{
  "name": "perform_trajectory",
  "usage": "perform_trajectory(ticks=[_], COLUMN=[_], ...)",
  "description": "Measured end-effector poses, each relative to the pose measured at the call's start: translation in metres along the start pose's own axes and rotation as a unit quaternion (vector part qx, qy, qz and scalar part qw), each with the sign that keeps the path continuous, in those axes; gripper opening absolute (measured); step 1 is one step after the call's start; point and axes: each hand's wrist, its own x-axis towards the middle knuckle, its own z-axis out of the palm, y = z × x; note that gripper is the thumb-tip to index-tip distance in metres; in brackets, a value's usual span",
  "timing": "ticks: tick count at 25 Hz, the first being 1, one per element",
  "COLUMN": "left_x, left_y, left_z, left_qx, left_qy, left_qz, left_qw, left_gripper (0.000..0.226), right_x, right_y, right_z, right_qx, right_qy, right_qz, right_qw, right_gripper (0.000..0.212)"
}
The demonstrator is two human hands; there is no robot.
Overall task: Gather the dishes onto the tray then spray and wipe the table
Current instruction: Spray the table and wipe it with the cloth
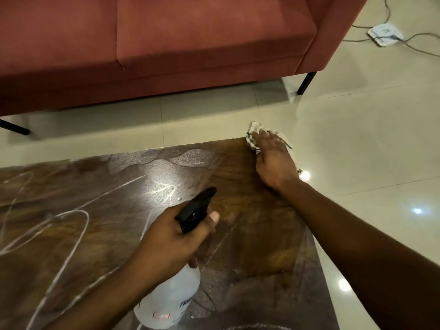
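A dark brown table (250, 234) with white vein lines fills the lower part of the head view. My left hand (176, 236) grips a white spray bottle (166, 303) by its black trigger head, nozzle pointing toward the table's far right. My right hand (273, 163) presses a checked white cloth (256, 136) onto the table's far right corner, and the cloth hangs partly over the edge. Wet streaks shine on the surface near the far edge. No dishes or tray are in view.
A red sofa (166, 44) on black legs stands beyond the table, with a strip of pale tiled floor (357, 129) between them. A white power strip (384, 34) with cables lies on the floor at the top right.
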Motion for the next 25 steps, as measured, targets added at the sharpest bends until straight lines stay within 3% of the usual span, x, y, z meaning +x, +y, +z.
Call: perform_trajectory(ticks=[2, 4, 6, 7, 9, 11, 15, 16, 18, 20, 22, 25], left_x=[-0.002, -0.011, -0.029, -0.038, -0.058, -0.077, -0.107, -0.112, -0.122, -0.138, -0.159, -0.192], left_y=[0.000, -0.002, -0.009, -0.016, -0.028, -0.039, -0.061, -0.067, -0.076, -0.083, -0.092, -0.110], left_z=[-0.002, -0.004, -0.005, -0.005, -0.002, 0.005, 0.017, 0.020, 0.025, 0.030, 0.036, 0.046], left_qx=[-0.014, -0.014, 0.013, 0.033, 0.059, 0.046, 0.034, 0.039, 0.053, 0.088, 0.126, 0.127], left_qy=[0.022, 0.034, 0.031, 0.029, 0.017, 0.016, -0.012, -0.023, -0.040, -0.058, -0.081, -0.122], left_qz=[0.000, -0.016, -0.037, -0.045, -0.056, -0.058, -0.043, -0.039, -0.031, -0.012, -0.004, 0.015], left_qw=[1.000, 0.999, 0.999, 0.998, 0.997, 0.997, 0.998, 0.998, 0.997, 0.994, 0.989, 0.984], left_gripper=[0.022, 0.021, 0.023, 0.022, 0.020, 0.018, 0.019, 0.020, 0.022, 0.033, 0.039, 0.026], right_x=[-0.032, -0.093, -0.120, -0.118, -0.109, -0.119, -0.243, -0.269, -0.299, -0.315, -0.331, -0.353], right_y=[-0.012, -0.006, 0.029, 0.046, 0.062, 0.047, 0.032, 0.041, 0.053, 0.053, 0.046, 0.039], right_z=[0.015, 0.020, 0.010, 0.004, -0.004, 0.010, 0.031, 0.028, 0.018, 0.009, 0.001, -0.014], right_qx=[0.000, -0.020, -0.033, -0.017, 0.029, 0.045, 0.032, 0.050, 0.134, 0.248, 0.332, 0.477], right_qy=[-0.075, -0.168, -0.187, -0.148, -0.038, 0.003, -0.084, -0.058, 0.030, 0.076, 0.099, 0.172], right_qz=[-0.130, -0.319, -0.361, -0.320, -0.156, -0.038, -0.165, -0.149, 0.024, 0.190, 0.218, 0.223], right_qw=[0.989, 0.933, 0.913, 0.936, 0.987, 0.998, 0.982, 0.986, 0.990, 0.947, 0.913, 0.833], right_gripper=[0.066, 0.067, 0.063, 0.060, 0.058, 0.059, 0.061, 0.059, 0.055, 0.054, 0.049, 0.044])
